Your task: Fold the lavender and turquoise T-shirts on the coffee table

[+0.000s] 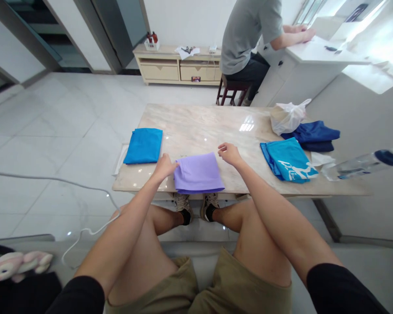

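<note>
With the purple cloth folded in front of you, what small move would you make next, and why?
Probably slide the purple cloth left toward the blue folded cloth: it already lies folded at the table edge, the left hand touches its corner, and the right hand hovers free.

A folded purple cloth (198,173) lies on the marble-topped table (199,122) at its near edge, in front of the seated person. The left hand (165,166) touches the cloth's left edge; the right hand (229,153) rests on the table just beyond its far right corner. To the left lies a folded blue cloth (143,145), apart from the purple one. To the right lies a folded turquoise printed cloth (290,160); behind it sit a dark navy folded cloth (314,136) and a white plastic bag (286,117), side by side. A clear plastic bottle (363,165) lies at the table's right end. Beyond the table, another person (249,39) sits on a wooden stool (232,89) at a white counter (314,52).
</note>
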`<move>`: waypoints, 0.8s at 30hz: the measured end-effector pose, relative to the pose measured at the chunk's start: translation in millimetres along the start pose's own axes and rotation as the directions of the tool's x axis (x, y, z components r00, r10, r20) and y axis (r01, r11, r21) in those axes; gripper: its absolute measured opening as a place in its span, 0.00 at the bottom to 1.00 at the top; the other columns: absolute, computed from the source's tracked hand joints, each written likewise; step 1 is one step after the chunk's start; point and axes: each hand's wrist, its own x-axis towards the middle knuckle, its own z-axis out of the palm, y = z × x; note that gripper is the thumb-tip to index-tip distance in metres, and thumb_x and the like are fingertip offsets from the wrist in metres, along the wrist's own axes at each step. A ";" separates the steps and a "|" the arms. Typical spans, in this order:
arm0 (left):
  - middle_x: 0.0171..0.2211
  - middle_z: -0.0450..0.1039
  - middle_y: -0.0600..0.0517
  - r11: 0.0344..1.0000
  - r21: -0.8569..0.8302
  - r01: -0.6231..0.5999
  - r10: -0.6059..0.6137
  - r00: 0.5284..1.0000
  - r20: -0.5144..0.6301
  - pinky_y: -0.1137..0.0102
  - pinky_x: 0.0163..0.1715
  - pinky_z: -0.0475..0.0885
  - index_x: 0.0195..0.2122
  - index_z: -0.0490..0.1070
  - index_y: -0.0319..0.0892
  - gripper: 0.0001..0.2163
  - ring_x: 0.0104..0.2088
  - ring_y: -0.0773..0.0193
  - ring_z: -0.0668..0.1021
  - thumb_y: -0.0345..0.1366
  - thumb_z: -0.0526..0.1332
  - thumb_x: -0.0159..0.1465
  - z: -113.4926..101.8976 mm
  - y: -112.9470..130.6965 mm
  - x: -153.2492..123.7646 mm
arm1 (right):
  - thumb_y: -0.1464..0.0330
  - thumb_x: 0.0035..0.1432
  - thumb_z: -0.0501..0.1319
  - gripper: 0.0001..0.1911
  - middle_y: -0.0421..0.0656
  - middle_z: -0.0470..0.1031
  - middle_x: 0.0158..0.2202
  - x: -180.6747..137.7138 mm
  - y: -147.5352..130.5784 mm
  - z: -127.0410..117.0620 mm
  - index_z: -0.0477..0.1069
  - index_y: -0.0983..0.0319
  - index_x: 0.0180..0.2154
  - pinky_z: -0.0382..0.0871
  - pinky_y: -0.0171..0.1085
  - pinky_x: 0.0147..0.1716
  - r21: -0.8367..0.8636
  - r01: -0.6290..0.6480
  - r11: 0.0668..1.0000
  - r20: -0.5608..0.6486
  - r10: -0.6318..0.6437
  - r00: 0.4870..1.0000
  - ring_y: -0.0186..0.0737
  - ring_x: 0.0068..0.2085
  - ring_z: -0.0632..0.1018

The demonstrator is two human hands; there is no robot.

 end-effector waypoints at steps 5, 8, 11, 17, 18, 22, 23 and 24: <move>0.52 0.84 0.41 0.909 0.371 -0.193 0.080 0.951 0.298 0.62 0.53 0.74 0.56 0.76 0.42 0.18 0.56 0.46 0.83 0.42 0.71 0.68 0.4 -2.2 -18.0 | 0.79 0.64 0.65 0.16 0.51 0.87 0.49 8.0 17.1 6.8 0.85 0.65 0.50 0.76 0.39 0.57 -0.252 0.144 0.957 0.138 -0.112 0.984 0.45 0.50 0.85; 0.45 0.85 0.47 0.857 0.381 -0.348 0.105 0.840 0.532 0.66 0.45 0.74 0.49 0.77 0.45 0.15 0.47 0.51 0.84 0.47 0.72 0.67 5.6 6.0 -24.9 | 0.76 0.66 0.64 0.16 0.52 0.85 0.54 7.7 9.4 14.1 0.83 0.65 0.54 0.74 0.41 0.61 -0.270 0.321 0.908 0.226 -0.264 0.938 0.46 0.54 0.84; 0.46 0.85 0.48 0.813 0.346 -0.468 0.134 0.729 0.671 0.66 0.44 0.74 0.48 0.78 0.45 0.14 0.47 0.51 0.85 0.43 0.73 0.65 15.2 10.4 -30.3 | 0.79 0.67 0.62 0.22 0.53 0.80 0.61 1.5 -2.6 24.1 0.79 0.65 0.60 0.70 0.41 0.66 -0.285 0.451 0.846 0.331 -0.355 0.875 0.45 0.61 0.81; 0.61 0.81 0.42 0.738 0.395 -0.547 0.162 0.712 0.683 0.60 0.58 0.76 0.60 0.77 0.43 0.17 0.59 0.47 0.82 0.37 0.66 0.71 20.6 5.9 -33.2 | 0.73 0.74 0.62 0.26 0.56 0.74 0.70 -13.5 -25.2 34.3 0.71 0.62 0.70 0.68 0.42 0.69 -0.514 0.416 0.750 0.472 -0.157 0.868 0.48 0.71 0.74; 0.63 0.79 0.40 0.720 0.433 -0.542 0.172 0.744 0.646 0.58 0.60 0.76 0.62 0.76 0.42 0.18 0.62 0.46 0.81 0.35 0.63 0.72 17.5 5.4 -32.4 | 0.73 0.74 0.62 0.25 0.58 0.75 0.68 -16.1 -29.4 34.5 0.72 0.63 0.69 0.71 0.45 0.68 -0.569 0.359 0.740 0.441 -0.094 0.892 0.51 0.70 0.76; 0.67 0.74 0.33 0.661 0.653 -0.370 0.164 0.920 0.355 0.55 0.59 0.77 0.69 0.70 0.38 0.25 0.66 0.44 0.76 0.24 0.50 0.73 0.7 7.6 -27.4 | 0.79 0.71 0.58 0.21 0.66 0.82 0.57 -29.4 -46.2 36.9 0.80 0.68 0.60 0.80 0.50 0.56 -0.680 0.198 0.706 0.363 0.089 0.927 0.60 0.60 0.85; 0.66 0.75 0.33 0.662 0.674 -0.329 0.161 0.940 0.300 0.56 0.58 0.77 0.68 0.71 0.38 0.25 0.66 0.44 0.76 0.23 0.48 0.73 -2.9 8.9 -26.4 | 0.79 0.71 0.58 0.21 0.65 0.83 0.57 -33.2 -50.3 38.1 0.81 0.68 0.59 0.81 0.49 0.54 -0.690 0.182 0.701 0.360 0.114 0.926 0.59 0.59 0.86; 0.64 0.76 0.34 0.671 0.674 -0.309 0.166 0.949 0.269 0.57 0.57 0.76 0.66 0.72 0.39 0.24 0.65 0.44 0.77 0.23 0.48 0.74 -5.6 10.2 -25.7 | 0.79 0.71 0.58 0.21 0.65 0.83 0.57 -36.8 -54.4 39.4 0.81 0.67 0.59 0.81 0.48 0.54 -0.695 0.175 0.698 0.360 0.127 0.924 0.59 0.59 0.86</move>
